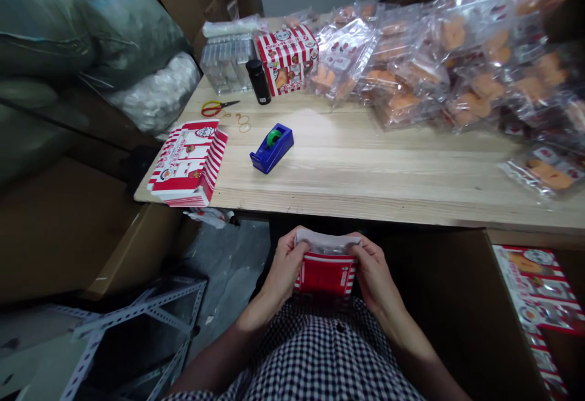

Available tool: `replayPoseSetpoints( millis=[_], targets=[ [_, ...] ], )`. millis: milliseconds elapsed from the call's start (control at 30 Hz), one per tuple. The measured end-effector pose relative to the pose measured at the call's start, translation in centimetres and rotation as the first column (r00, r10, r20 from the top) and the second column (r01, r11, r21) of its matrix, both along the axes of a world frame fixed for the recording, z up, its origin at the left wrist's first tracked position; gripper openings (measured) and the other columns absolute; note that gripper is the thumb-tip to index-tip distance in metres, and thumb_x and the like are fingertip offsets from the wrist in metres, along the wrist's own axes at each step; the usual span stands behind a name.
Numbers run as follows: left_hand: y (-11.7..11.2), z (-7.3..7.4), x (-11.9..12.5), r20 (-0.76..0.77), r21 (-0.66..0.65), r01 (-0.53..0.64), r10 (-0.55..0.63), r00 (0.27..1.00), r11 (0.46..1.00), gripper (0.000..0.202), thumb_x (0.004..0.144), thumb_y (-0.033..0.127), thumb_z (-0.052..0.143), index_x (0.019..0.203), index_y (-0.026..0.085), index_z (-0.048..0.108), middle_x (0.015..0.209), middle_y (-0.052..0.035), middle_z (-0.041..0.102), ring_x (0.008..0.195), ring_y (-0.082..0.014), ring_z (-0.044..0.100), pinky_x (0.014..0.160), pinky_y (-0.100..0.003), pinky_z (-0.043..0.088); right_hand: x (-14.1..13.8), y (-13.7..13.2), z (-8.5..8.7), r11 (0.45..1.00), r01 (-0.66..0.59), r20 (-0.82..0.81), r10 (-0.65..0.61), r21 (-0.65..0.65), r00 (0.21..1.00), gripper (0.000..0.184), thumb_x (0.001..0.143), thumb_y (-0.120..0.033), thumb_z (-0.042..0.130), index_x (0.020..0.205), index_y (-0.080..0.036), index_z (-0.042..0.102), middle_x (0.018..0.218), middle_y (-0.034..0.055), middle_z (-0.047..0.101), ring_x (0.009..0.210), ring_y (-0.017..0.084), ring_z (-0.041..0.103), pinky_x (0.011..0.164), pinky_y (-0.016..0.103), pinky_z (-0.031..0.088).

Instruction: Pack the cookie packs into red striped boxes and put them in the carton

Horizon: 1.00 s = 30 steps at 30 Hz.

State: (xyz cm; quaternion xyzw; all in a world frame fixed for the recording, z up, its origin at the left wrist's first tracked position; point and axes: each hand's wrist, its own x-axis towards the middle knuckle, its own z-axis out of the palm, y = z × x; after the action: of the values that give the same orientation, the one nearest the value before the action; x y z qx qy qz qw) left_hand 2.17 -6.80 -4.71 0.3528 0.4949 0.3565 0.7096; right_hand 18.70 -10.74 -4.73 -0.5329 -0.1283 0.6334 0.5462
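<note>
Close to my body, below the table's front edge, I hold a red and white striped cardboard box (325, 276) upright. Its top end is open toward me, showing a pale inner flap and something clear inside that I cannot make out. My left hand (289, 264) grips the box's left upper edge, thumb pressed at the rim. On the opposite edge, my right hand (372, 267) pinches the rim the same way. The lower part of the box is in shadow against my checked shirt.
On the wooden table (347, 175) lie a blue tape dispenser (273, 148), flat striped boxes (187, 160), scissors (219, 107) and a black bottle (258, 82). A filled striped box (289, 60) stands behind. Bagged orange items (402, 78) heap at right. A carton (521, 279) holds more printed boxes.
</note>
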Motion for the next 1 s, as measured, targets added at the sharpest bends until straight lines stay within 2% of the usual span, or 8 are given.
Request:
replayPoseSetpoints(
  millis=[133,233,367,433,567,700,900,1000],
  targets=[
    [0.5,0.7,-0.8,0.239,-0.121,0.083,-0.052,0.970,0.989,0.021,0.087,0.030,0.065,0.103,0.017,0.069,0.091,-0.0029,0.070,0.083,-0.0163,0.064,0.079,-0.025,0.046,0.5,0.2,-0.2,0.999,0.052,-0.055,-0.052,0.004,0.997,0.005,0.072,-0.018,0.068,0.075,-0.020,0.065,0.065,-0.0051,0.060,0.058,0.009,0.050,0.056,0.018,0.041],
    [0.7,0.5,-1.6,0.440,-0.235,0.090,0.024,0.898,0.968,0.033,0.088,0.041,0.065,0.104,0.013,0.071,0.100,-0.0089,0.073,0.098,-0.0225,0.067,0.092,-0.032,0.047,0.7,0.1,0.0,0.998,0.069,-0.089,-0.069,0.000,0.994,0.007,0.071,-0.017,0.069,0.075,-0.020,0.063,0.067,-0.0054,0.060,0.059,0.009,0.050,0.058,0.018,0.042],
    [0.4,-0.2,-1.8,0.340,-0.348,-0.105,0.230,0.912,0.932,0.022,0.077,0.024,0.078,0.097,0.015,0.072,0.096,-0.0052,0.076,0.093,-0.0184,0.069,0.093,-0.031,0.048,0.3,0.1,0.2,0.998,0.055,-0.080,-0.054,0.010,0.995,0.008,0.074,-0.019,0.070,0.079,-0.021,0.064,0.067,-0.0059,0.059,0.058,0.009,0.049,0.058,0.018,0.042],
    [0.4,-0.2,-1.7,0.264,-0.380,-0.146,0.259,0.929,0.913,0.024,0.072,0.016,0.080,0.094,0.017,0.071,0.090,-0.0034,0.076,0.085,-0.0166,0.070,0.087,-0.030,0.051,0.1,0.0,0.3,0.999,0.046,-0.076,-0.045,0.014,0.996,0.008,0.074,-0.019,0.070,0.080,-0.021,0.064,0.068,-0.0062,0.061,0.059,0.009,0.051,0.058,0.017,0.043],
    [1.2,0.2,-1.7,0.202,-0.389,-0.131,0.223,0.954,0.912,0.021,0.064,0.009,0.078,0.082,0.016,0.071,0.070,0.0014,0.071,0.066,-0.0138,0.066,0.070,-0.027,0.052,0.3,0.2,0.3,1.000,0.017,-0.172,-0.013,0.023,0.985,0.008,0.079,-0.030,0.069,0.085,-0.024,0.068,0.077,-0.0033,0.069,0.068,0.015,0.062,0.064,0.024,0.050],
    [2.0,-0.1,-1.9,0.157,-0.353,-0.145,0.211,0.965,0.924,0.013,0.063,0.012,0.075,0.074,0.015,0.069,0.063,0.0041,0.065,0.058,-0.0108,0.062,0.061,-0.023,0.049,1.2,0.8,0.0,0.998,-0.067,-0.253,0.068,0.013,0.965,0.024,0.079,-0.046,0.065,0.088,-0.024,0.071,0.085,0.0029,0.075,0.087,0.025,0.070,0.077,0.036,0.055],
    [2.1,-0.5,-1.6,0.214,-0.299,-0.041,0.109,0.971,0.954,0.007,0.067,0.015,0.075,0.073,0.015,0.073,0.067,0.0019,0.069,0.058,-0.0102,0.062,0.061,-0.021,0.049,1.7,0.5,-0.7,0.994,-0.099,-0.231,0.086,-0.046,0.969,0.023,0.075,-0.033,0.076,0.096,-0.025,0.071,0.089,-0.0010,0.078,0.086,0.021,0.072,0.082,0.035,0.055],
    [2.3,-0.2,-1.5,0.242,-0.281,0.053,0.017,0.970,0.958,0.017,0.072,0.014,0.069,0.087,0.016,0.078,0.081,-0.0031,0.076,0.070,-0.0146,0.068,0.070,-0.025,0.053,1.9,0.3,-1.1,0.994,-0.077,-0.164,0.064,-0.072,0.984,0.024,0.073,-0.025,0.076,0.097,-0.023,0.072,0.089,-0.0005,0.078,0.078,0.019,0.072,0.077,0.031,0.055]
  ],
)
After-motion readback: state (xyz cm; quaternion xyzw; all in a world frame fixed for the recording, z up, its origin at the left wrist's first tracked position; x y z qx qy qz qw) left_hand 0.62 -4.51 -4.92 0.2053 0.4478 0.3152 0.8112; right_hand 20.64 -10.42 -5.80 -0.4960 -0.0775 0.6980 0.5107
